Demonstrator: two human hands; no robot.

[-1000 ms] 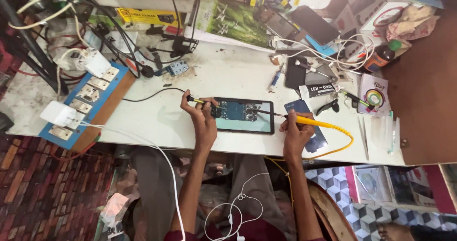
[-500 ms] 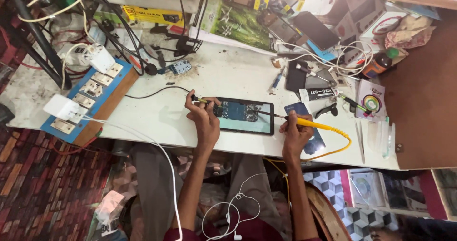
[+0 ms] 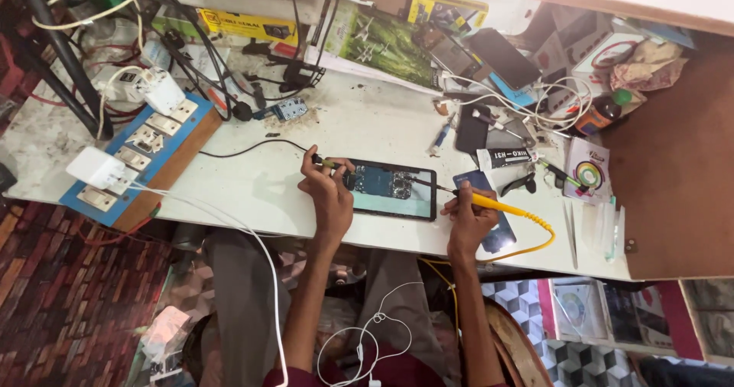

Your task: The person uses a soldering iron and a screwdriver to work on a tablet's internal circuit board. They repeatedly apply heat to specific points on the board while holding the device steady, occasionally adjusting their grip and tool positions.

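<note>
In the head view, the opened tablet lay flat on the white surface between both hands, the left hand pinching a black probe and the right hand gripping a yellow-handled probe, steadying both tips on its exposed board.

Both forearms extended forward, left hand and right hand each in pinching grip.
</note>
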